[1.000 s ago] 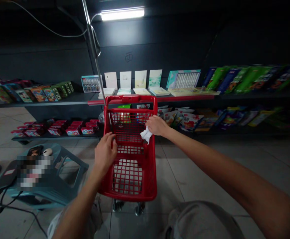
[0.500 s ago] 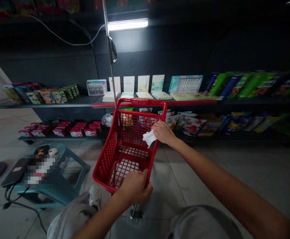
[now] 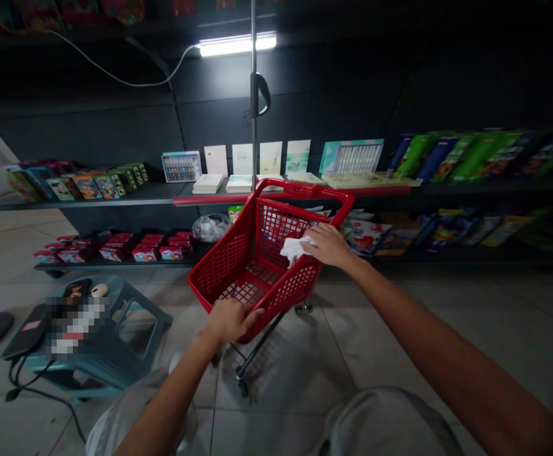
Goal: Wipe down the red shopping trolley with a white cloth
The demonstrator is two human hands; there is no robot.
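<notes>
A small red shopping cart (image 3: 238, 263) stands on the tiled floor in front of me, turned at an angle and tilted. My left hand (image 3: 231, 320) is closed on the near rim of its basket. My right hand (image 3: 329, 244) rests on the far right rim, fingers shut on a white cloth (image 3: 295, 249) pressed against the red mesh. The cart's wheels and dark frame show under the basket. My knees in grey trousers are at the bottom edge.
A teal plastic stool (image 3: 114, 335) with a phone and small items stands at the left, a cable trailing from it. Dark shelves (image 3: 114, 193) with boxes, cards and toy packs run along the back wall. A metal pole (image 3: 253, 95) rises behind the cart.
The cart has swung round so that its far end points right and tipped up. My left hand moved from the inner left side to the near rim. My right hand stayed on the rim with the cloth.
</notes>
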